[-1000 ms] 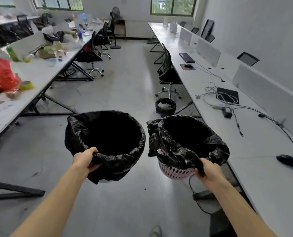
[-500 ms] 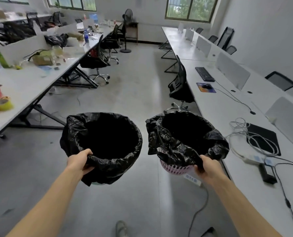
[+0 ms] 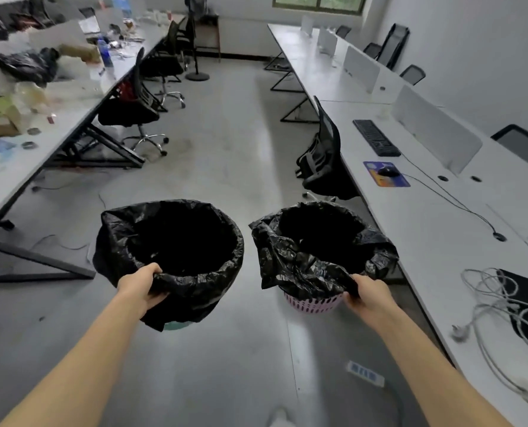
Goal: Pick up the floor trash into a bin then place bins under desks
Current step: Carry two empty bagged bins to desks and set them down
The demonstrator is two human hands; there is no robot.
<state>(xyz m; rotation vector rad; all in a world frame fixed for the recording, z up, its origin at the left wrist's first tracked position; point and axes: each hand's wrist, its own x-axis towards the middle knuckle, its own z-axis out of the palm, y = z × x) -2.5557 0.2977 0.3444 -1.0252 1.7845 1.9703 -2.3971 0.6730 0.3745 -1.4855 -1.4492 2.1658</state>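
Both bins off the floor, carried side by side in the aisle between the two desk rows. Left hand (image 3: 141, 286) closed on the near rim of the left bin (image 3: 176, 263), fingers pinching the black liner. Right hand (image 3: 369, 292) closed on the near rim of the pink bin (image 3: 313, 305), liner bunched under the grip. Bins close together, not touching. Right desk (image 3: 441, 241) just beside the pink bin; black chair (image 3: 324, 158) tucked against it ahead. Power strip (image 3: 365, 372) on floor near the right forearm
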